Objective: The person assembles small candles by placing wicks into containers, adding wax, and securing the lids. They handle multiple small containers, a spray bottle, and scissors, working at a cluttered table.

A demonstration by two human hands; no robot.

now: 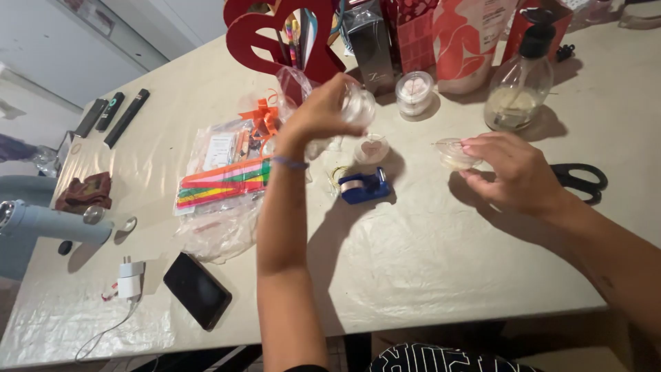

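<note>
My left hand [320, 110] is raised over the table and closed around a small clear round container [359, 105]. My right hand [513, 172] hovers low over the table and pinches a small clear lid or cup [454, 153] by its rim. Between the hands stands another small clear cup with a pink heart inside [372, 148]. A blue tape dispenser [363, 186] sits just below it. A further clear heart cup [414, 91] stands farther back.
Black scissors [582, 180] lie right of my right hand. A glass pump bottle [520, 86], red bags and a red heart-shaped holder [275, 38] stand at the back. Plastic bags with coloured strips [224, 182], a black phone [197, 289], a white charger [129, 277] and remotes [110, 114] lie on the left.
</note>
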